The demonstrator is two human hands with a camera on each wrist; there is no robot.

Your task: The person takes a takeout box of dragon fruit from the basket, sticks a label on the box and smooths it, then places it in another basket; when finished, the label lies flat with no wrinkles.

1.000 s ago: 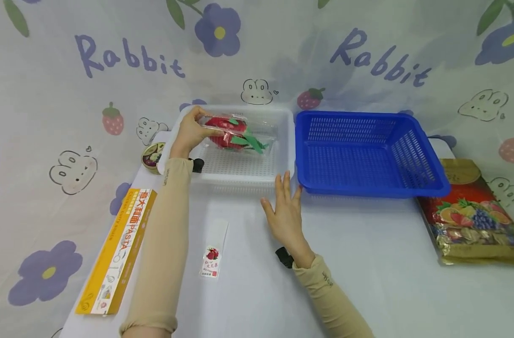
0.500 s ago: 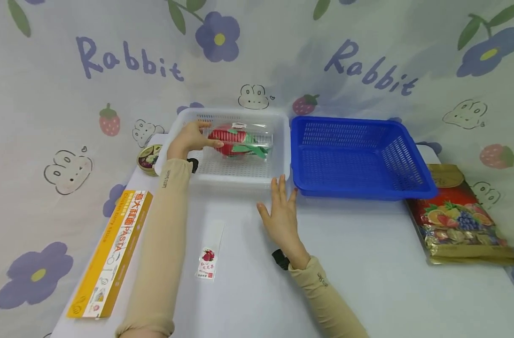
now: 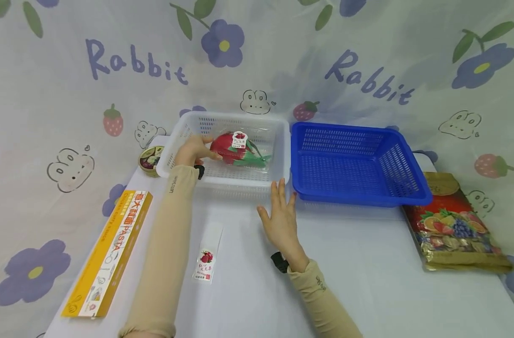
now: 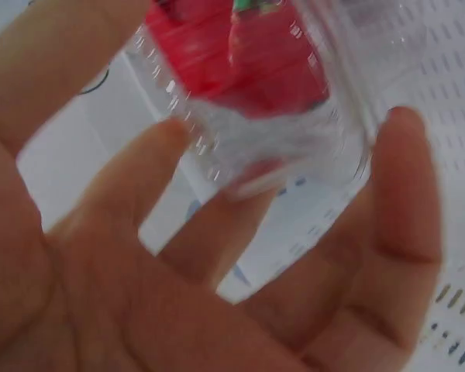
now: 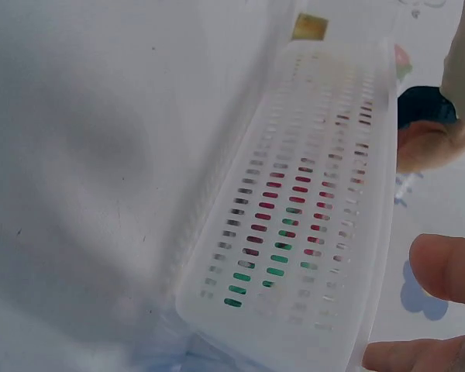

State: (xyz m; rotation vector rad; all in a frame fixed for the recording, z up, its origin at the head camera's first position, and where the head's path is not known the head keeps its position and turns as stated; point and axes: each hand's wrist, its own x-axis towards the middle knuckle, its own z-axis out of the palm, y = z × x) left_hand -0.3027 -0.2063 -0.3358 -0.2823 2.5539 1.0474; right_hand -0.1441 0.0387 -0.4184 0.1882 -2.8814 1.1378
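Note:
A clear plastic box point(image 3: 263, 136) with a red and green dragon fruit point(image 3: 223, 144) inside lies in the white basket point(image 3: 231, 182), its round label facing up. At the box's left end, my left hand point(image 3: 193, 149) holds it between thumb and fingers. In the left wrist view the fingers point(image 4: 407, 178) curve around the box's end, though blur hides the exact contact. My right hand point(image 3: 281, 220) has its fingers straight, with the fingertips at the front right corner of the white basket, near the blue basket.
The blue basket point(image 3: 362, 199) stands to the right of the white one. A gold and red bag point(image 3: 455, 225) lies partly under its right side. The yellow pasta box point(image 3: 109, 253), a round tin point(image 3: 149, 162) and a labelled strip point(image 3: 207, 256) lie on the table.
My left hand has lowered the box into the white basket and turned it so that its label faces up. My right hand has stayed near the basket's front corner.

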